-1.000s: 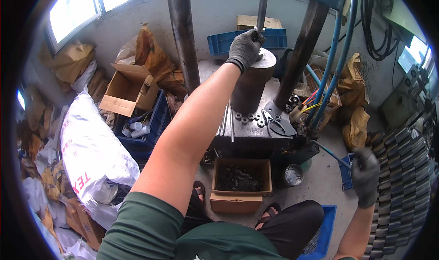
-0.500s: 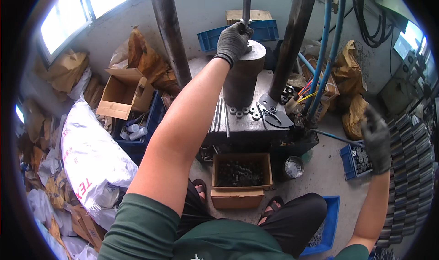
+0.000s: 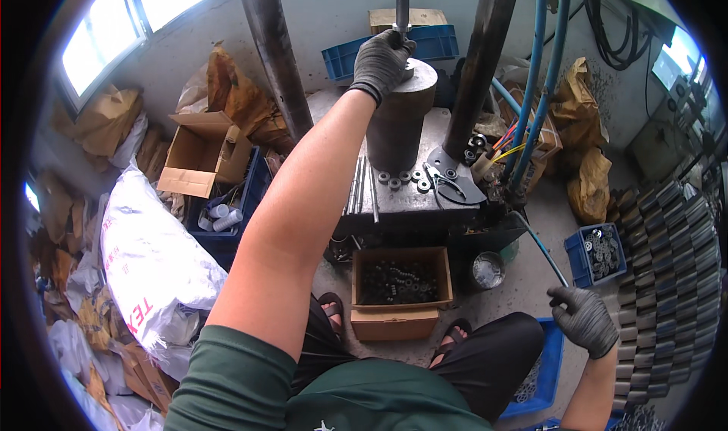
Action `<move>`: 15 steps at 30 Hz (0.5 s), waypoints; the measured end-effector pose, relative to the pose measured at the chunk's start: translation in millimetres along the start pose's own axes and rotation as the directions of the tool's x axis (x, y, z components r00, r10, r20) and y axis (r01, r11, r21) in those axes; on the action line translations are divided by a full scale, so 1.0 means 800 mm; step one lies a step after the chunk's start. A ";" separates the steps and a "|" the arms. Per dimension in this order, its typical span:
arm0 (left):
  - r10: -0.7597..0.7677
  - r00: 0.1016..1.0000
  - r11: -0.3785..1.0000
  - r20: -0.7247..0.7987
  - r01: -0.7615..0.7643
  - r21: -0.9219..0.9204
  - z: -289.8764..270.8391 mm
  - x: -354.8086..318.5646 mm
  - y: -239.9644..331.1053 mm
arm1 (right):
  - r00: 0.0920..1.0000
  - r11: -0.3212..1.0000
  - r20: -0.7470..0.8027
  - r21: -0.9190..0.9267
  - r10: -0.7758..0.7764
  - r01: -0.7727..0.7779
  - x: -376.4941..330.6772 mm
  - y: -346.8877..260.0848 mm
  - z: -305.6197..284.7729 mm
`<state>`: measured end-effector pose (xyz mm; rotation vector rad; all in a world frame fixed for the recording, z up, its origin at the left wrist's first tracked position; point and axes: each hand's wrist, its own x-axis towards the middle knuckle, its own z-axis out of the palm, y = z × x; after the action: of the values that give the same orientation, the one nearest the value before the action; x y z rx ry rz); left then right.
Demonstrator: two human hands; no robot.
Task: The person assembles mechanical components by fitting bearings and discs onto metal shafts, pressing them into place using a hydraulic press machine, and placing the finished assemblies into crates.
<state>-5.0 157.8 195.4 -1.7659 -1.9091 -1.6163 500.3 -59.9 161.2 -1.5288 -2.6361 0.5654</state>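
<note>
My left hand (image 3: pixel 383 58), in a grey glove, reaches over the top of a thick steel cylinder (image 3: pixel 396 128). Its fingers are closed just below the tip of a vertical metal rod (image 3: pixel 403 3); they hide whatever they hold. A bright metal ring (image 3: pixel 402 28) shows at the rod's tip, right above the fingers. At the lower right, my gloved right hand (image 3: pixel 585 319) has curled fingers at the end of a slim lever (image 3: pixel 540 247), which slants down from the machine. Small metal rings (image 3: pixel 406 178) lie on the machine bed in front of the cylinder, beside pliers (image 3: pixel 446 183).
An open carton (image 3: pixel 402 315) of dark small parts stands between my feet, next to a metal tin (image 3: pixel 486 270). Blue bins (image 3: pixel 582 263) (image 3: pixel 557 355) with metal rings are at the right, near stacked metal tubes (image 3: pixel 667 279). A white sack (image 3: pixel 155 264) leans at the left.
My right hand has come down and inward from the right, and the lever has swung down toward me. The left hand stays at the cylinder's top; the whole view has shifted slightly.
</note>
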 end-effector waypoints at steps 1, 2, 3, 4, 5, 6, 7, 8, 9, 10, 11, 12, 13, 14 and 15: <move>-0.008 1.000 1.000 0.003 0.008 0.001 0.000 0.000 0.000 | 0.998 0.996 -0.044 0.078 0.049 -0.046 0.005 -0.003 -0.010; -0.015 1.000 1.000 0.005 0.015 0.000 0.001 0.000 0.001 | 0.991 0.984 -0.087 0.155 0.103 -0.088 0.006 -0.005 -0.015; -0.016 1.000 1.000 0.006 0.016 -0.002 0.002 0.000 0.002 | 0.991 0.984 -0.086 0.155 0.105 -0.091 0.007 0.000 -0.012; -0.012 1.000 1.000 0.005 0.012 -0.006 0.003 0.000 0.002 | 0.986 0.980 -0.157 0.196 0.062 -0.030 0.010 0.010 -0.006; -0.009 1.000 1.000 0.001 0.009 -0.008 0.002 0.001 0.000 | 0.974 0.972 -0.228 0.233 0.019 0.036 0.012 0.016 -0.004; -0.011 1.000 1.000 0.000 0.011 -0.006 0.001 0.002 -0.002 | 0.974 0.972 -0.226 0.232 0.017 0.037 0.010 0.015 -0.003; -0.020 1.000 0.999 0.012 0.021 -0.037 0.000 0.003 -0.005 | 0.994 0.988 -0.108 0.151 -0.010 0.027 0.006 0.015 -0.001; -0.028 0.999 0.997 0.025 0.030 -0.071 0.000 0.003 -0.004 | 1.000 0.997 0.011 0.067 -0.025 0.024 0.003 0.015 0.000; -0.029 0.999 0.997 0.024 0.031 -0.072 0.000 0.003 -0.002 | 1.000 0.998 0.012 0.066 -0.024 0.023 0.001 0.015 0.002; -0.031 0.999 0.999 0.015 0.032 -0.043 0.001 0.003 0.000 | 0.997 0.999 0.058 -0.004 -0.044 0.045 -0.002 0.016 0.004; -0.033 0.999 0.999 0.007 0.033 -0.013 0.002 0.002 0.002 | 0.992 0.995 0.107 -0.071 -0.061 0.068 -0.003 0.017 0.007; -0.035 0.999 0.999 0.010 0.035 -0.012 0.001 0.001 0.003 | 0.996 0.998 0.085 0.055 0.008 -0.013 -0.003 0.017 0.005; -0.015 1.000 1.000 0.014 0.015 -0.001 0.000 0.001 0.005 | 0.996 0.998 0.088 0.057 0.009 -0.014 -0.002 0.014 0.001; 0.005 1.000 1.000 0.018 -0.006 0.011 -0.001 0.000 0.004 | 0.998 0.994 0.024 0.094 0.056 -0.058 0.001 0.006 -0.003; 0.005 1.000 1.000 0.021 -0.005 0.014 -0.003 0.000 0.002 | 0.994 0.986 -0.038 0.133 0.103 -0.098 0.004 -0.002 -0.008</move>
<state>-5.3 156.1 197.1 -1.7879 -1.9183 -1.5856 498.7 -56.1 167.4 -1.6221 -2.4469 0.6880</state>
